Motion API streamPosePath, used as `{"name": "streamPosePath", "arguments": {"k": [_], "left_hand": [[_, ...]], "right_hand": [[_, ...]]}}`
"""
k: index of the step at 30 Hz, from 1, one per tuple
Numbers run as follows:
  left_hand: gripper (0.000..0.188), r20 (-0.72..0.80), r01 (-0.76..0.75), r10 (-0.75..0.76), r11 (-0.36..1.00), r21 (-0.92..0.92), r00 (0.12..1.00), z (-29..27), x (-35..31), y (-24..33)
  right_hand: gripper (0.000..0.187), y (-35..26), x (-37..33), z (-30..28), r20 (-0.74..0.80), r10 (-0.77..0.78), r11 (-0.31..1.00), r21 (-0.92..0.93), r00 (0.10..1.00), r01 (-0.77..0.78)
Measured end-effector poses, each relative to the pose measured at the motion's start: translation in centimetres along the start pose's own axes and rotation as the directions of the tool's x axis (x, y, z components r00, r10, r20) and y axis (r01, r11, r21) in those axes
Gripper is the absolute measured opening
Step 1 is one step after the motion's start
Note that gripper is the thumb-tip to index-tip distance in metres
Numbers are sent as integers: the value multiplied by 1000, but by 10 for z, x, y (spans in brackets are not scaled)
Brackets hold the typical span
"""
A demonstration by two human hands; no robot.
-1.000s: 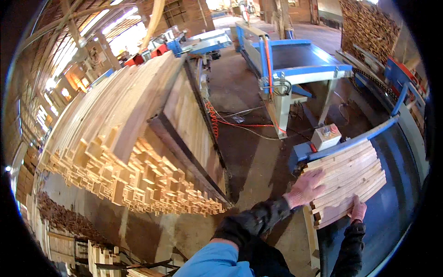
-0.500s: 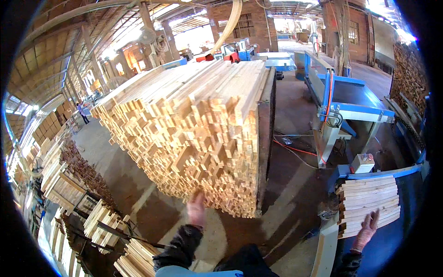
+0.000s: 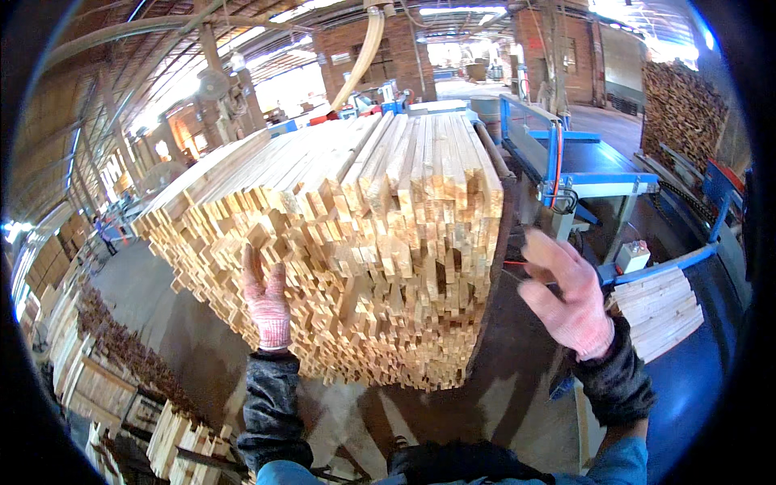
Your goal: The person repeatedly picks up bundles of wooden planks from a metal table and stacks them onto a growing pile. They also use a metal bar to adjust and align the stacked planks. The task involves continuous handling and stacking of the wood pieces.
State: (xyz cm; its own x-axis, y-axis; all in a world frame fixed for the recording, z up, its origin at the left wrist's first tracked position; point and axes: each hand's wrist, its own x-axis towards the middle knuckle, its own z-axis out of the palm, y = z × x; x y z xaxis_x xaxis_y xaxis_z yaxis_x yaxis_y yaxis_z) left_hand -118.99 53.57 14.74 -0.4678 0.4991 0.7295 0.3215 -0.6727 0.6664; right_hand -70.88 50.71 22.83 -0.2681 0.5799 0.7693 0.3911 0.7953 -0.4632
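A tall stack of light wooden strips [image 3: 388,267] fills the middle of the head view, its uneven cut ends facing me. In a pinkish work glove, my left hand [image 3: 268,303] is raised before the left part of these ends, fingers apart and nothing in them. Whether its fingertips touch the wood I cannot tell. My right hand [image 3: 567,297], gloved alike, hangs just right of the stack's right edge, with thumb and fingers spread and nothing held. Beyond that hand, a smaller row of pale strips [image 3: 659,311] lies on a blue machine bed.
A blue-framed machine table [image 3: 602,162] with a red hose stands at the right. A small white control box [image 3: 633,256] sits by the blue rail. More wood stacks [image 3: 101,388] stand at lower left. Far left, a person [image 3: 105,234] is on the floor.
Both hands have risen and reached forward. My right hand has come from over the small row of strips toward the big stack; my left has moved leftward. The big stack now appears closer.
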Motion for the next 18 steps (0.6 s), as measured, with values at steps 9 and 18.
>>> {"name": "streamPosePath", "arguments": {"k": [9, 18], "left_hand": [[81, 112, -277, 253, 894, 352, 961, -43, 112, -17], [90, 131, -245, 208, 836, 490, 969, -70, 164, -54]], "right_hand": [[88, -36, 129, 120, 64, -42, 901, -430, 997, 65], [97, -51, 169, 184, 197, 21, 783, -613, 980, 107]]}}
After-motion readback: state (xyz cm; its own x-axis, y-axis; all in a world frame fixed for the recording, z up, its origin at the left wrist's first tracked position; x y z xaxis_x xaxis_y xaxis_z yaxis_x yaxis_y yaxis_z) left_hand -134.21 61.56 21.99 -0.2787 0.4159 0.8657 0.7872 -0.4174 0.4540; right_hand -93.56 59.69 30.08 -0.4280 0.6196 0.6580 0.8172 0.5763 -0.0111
